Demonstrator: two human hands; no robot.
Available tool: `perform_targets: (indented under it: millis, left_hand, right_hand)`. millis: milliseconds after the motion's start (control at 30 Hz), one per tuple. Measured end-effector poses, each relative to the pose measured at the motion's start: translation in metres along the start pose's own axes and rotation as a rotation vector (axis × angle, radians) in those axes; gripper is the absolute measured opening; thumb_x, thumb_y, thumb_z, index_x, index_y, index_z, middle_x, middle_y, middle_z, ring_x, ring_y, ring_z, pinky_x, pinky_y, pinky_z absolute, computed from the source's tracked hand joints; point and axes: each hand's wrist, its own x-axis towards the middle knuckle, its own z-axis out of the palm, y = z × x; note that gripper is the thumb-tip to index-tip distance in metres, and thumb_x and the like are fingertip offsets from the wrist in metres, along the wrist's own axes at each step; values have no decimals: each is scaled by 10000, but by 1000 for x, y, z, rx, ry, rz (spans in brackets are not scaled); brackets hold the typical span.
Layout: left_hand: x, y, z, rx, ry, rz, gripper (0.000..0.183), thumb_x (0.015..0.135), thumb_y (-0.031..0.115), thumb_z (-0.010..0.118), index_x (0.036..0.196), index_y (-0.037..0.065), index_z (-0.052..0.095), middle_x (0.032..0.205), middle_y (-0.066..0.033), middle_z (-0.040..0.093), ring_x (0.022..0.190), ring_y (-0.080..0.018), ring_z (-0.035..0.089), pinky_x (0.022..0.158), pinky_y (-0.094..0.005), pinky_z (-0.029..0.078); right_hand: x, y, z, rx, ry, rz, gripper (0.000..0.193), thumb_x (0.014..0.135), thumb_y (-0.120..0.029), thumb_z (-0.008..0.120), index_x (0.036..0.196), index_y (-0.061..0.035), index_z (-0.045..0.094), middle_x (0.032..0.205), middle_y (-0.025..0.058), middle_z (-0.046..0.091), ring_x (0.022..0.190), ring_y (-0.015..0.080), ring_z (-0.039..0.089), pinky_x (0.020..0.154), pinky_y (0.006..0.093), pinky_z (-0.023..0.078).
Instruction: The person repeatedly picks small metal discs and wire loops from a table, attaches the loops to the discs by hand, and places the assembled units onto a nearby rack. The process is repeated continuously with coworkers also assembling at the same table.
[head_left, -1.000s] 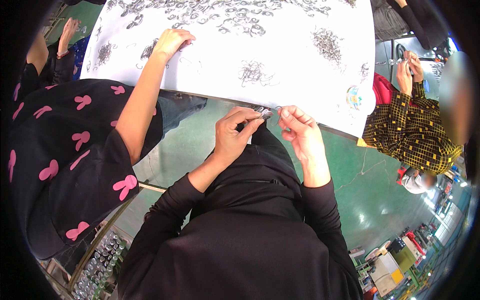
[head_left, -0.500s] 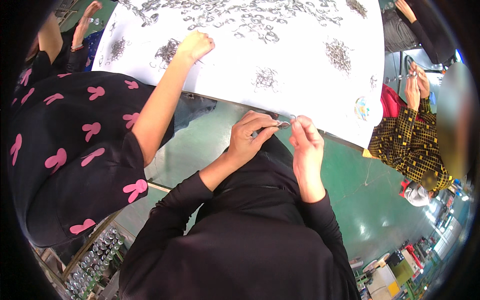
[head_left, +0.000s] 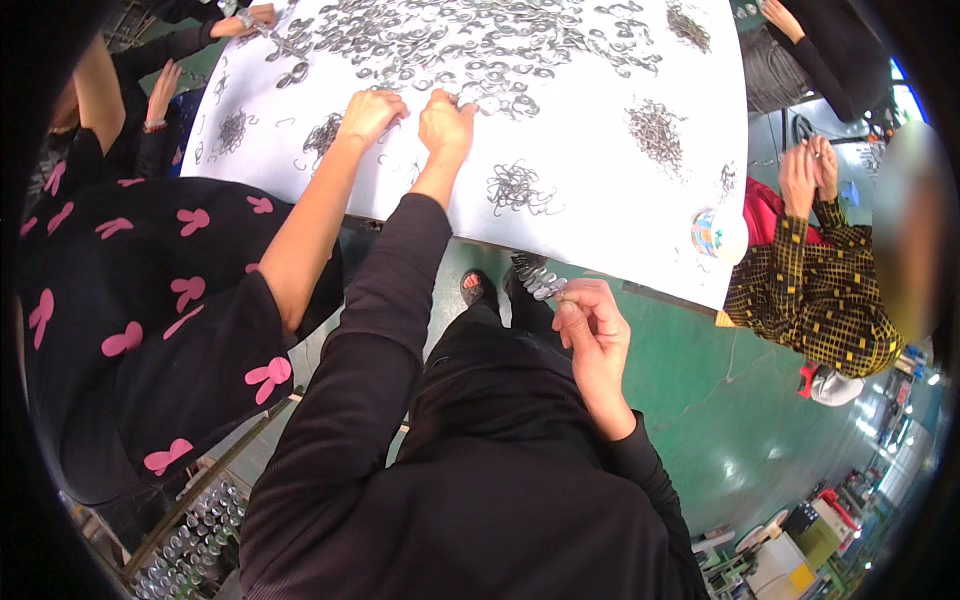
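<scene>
My left hand (head_left: 445, 125) reaches across the white table (head_left: 590, 200), its fingers curled down at the near edge of a wide spread of flat, looped grey metal pieces (head_left: 500, 50). What its fingertips hold, if anything, is hidden. In front of the table edge, my right hand (head_left: 597, 340) pinches the end of a string of several overlapping silvery metal pieces (head_left: 538, 276). Nearest to my left arm on the table is a small heap of thin, bent wire hooks (head_left: 518, 188).
A co-worker's hand (head_left: 372, 115) rests on the table just left of mine. More hook heaps lie at the right (head_left: 656, 135) and left (head_left: 232, 131). A round tub (head_left: 716, 232) stands near the right corner. Another person in a checked shirt (head_left: 820, 270) sits at the right.
My hands were together before the table edge, fingering a metal piece. My left hand has gone forward to the spread; my right has dropped slightly, and the string of pieces now shows.
</scene>
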Motion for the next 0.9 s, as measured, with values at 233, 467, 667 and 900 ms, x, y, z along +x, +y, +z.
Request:
perform_targets:
  millis: [233,467,667,900]
  left_hand:
    - [-80,9,-52,-532,-324,142,252,791,152,682,1007,32,636,823,-56,659,741,-122,609,683,-256,485]
    - [-172,32,-129,-768,-810,100,188,860,34,597,1037,-21,628,880,-45,641,792,-84,596,713,-214,486]
    - [-188,40,-145,-545,-794,302,258,844,10,598,1100,25,630,927,-52,653,830,-100,604,727,-232,499]
    - [-197,46,-150,-415,-713,475,358,789,-55,576,1125,57,628,1074,-96,638,861,-152,624,712,-259,512]
  right_hand:
    - [2,4,3,-185,59,-67,53,836,21,583,878,-5,602,895,52,541,680,93,509,570,201,411]
    - [8,7,9,-276,77,-131,37,836,-19,597,869,-26,613,867,47,548,689,108,516,539,215,412]
    - [7,9,10,-350,65,-146,30,835,-33,605,864,-31,609,861,46,544,680,108,515,517,220,405]
    - [4,14,10,-474,123,-225,59,800,-31,645,836,-34,599,820,61,561,608,152,540,504,255,417]
